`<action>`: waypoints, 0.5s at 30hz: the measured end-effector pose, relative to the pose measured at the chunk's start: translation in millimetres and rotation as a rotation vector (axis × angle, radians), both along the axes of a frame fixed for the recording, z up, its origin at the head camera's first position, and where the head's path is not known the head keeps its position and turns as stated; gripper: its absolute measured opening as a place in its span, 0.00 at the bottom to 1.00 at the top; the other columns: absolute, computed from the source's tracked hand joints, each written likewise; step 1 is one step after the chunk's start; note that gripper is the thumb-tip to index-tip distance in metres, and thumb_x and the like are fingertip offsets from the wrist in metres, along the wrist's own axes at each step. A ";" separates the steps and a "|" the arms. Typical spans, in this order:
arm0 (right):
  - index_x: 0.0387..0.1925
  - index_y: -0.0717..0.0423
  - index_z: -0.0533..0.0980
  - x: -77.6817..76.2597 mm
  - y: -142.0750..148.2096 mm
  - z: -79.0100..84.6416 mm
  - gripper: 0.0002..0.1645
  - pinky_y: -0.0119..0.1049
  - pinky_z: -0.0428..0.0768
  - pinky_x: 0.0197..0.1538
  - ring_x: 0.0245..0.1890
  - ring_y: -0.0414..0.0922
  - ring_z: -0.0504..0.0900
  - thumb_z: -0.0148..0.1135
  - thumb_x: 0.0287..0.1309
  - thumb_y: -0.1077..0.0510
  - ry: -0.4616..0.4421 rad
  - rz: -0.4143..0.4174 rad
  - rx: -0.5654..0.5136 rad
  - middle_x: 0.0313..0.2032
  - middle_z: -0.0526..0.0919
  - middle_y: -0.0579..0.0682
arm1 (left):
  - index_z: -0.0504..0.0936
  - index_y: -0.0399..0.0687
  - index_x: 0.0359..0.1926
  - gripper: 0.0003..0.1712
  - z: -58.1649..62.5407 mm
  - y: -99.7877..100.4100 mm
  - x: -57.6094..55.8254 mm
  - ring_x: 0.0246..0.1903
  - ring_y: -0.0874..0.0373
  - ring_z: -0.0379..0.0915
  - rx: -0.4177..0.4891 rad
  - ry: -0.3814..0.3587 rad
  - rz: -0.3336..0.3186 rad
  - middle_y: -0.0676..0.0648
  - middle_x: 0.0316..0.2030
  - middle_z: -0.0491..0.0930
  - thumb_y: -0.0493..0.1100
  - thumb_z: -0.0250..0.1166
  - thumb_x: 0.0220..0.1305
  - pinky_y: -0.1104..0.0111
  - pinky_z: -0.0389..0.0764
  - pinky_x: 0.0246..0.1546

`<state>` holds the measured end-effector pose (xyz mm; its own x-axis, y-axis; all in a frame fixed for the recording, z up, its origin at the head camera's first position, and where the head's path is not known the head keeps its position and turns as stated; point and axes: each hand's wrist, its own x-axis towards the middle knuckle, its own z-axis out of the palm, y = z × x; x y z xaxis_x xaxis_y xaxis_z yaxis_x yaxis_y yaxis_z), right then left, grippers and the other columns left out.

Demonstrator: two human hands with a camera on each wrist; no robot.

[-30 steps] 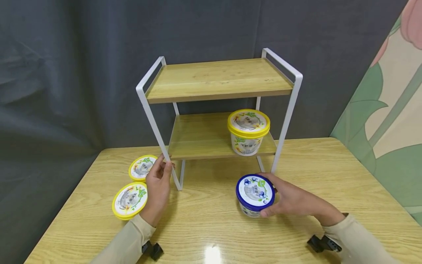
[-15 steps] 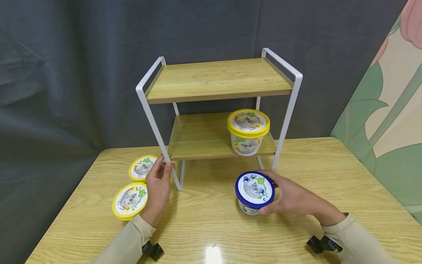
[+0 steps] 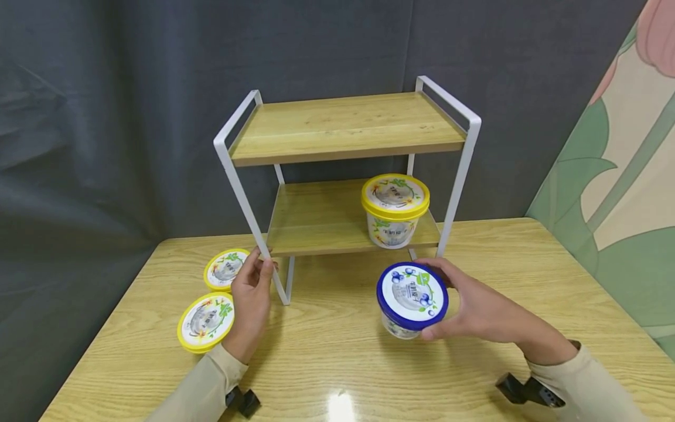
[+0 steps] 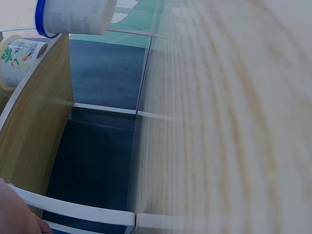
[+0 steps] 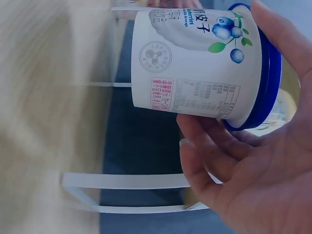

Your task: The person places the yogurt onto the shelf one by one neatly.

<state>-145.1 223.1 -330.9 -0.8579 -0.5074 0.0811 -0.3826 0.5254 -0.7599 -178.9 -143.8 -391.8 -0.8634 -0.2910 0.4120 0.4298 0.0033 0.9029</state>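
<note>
The right grip curls round the blue-lidded blueberry tub, clear of the tabletop below. The left grip holds the two-tier rack's white leg, yellow-lidded tubs just beside it.

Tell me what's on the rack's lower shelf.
One yellow-lidded tub stands near the right end of the lower shelf; the board directly behind and under it is covered.

Far curtain: dark cloth, matt, creased at left. Rack frame: white, metal-looking, smooth. Rack boards: wood, grain showing. Tabletop: wood-grained, glossy, bright reflection near. Blue-lidded tub, yellow-lidded tubs: smooth plastic. Sleeves: matt cloth.
</note>
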 end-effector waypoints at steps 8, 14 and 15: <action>0.73 0.44 0.54 4.7 5.4 26.4 0.62 0.53 0.72 0.61 0.64 0.53 0.67 0.82 0.42 0.57 0.029 0.015 -0.050 0.66 0.67 0.50 | 0.77 0.33 0.59 0.18 -0.1 2.0 -2.5 0.37 0.67 0.76 0.010 0.007 0.011 0.57 0.32 0.76 0.38 0.58 0.73 0.78 0.76 0.43; 0.74 0.44 0.54 11.2 12.8 46.8 0.59 0.49 0.62 0.70 0.65 0.39 0.65 0.77 0.44 0.65 0.085 0.018 -0.154 0.67 0.66 0.46 | 0.77 0.33 0.58 0.18 -0.3 2.4 -1.6 0.35 0.67 0.75 -0.005 -0.006 0.023 0.58 0.31 0.77 0.38 0.58 0.73 0.77 0.75 0.40; 0.74 0.43 0.55 12.2 13.6 51.4 0.59 0.40 0.63 0.70 0.65 0.38 0.66 0.76 0.45 0.67 0.096 0.020 -0.171 0.67 0.66 0.47 | 0.77 0.32 0.58 0.18 -0.3 2.5 -1.2 0.35 0.67 0.75 -0.009 -0.009 0.026 0.58 0.31 0.77 0.38 0.58 0.73 0.77 0.75 0.40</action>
<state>-132.9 236.7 -279.5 -0.8318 -0.4961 0.2489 -0.4671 0.3835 -0.7967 -180.1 -141.4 -392.1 -0.8592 -0.3094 0.4075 0.4217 0.0228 0.9065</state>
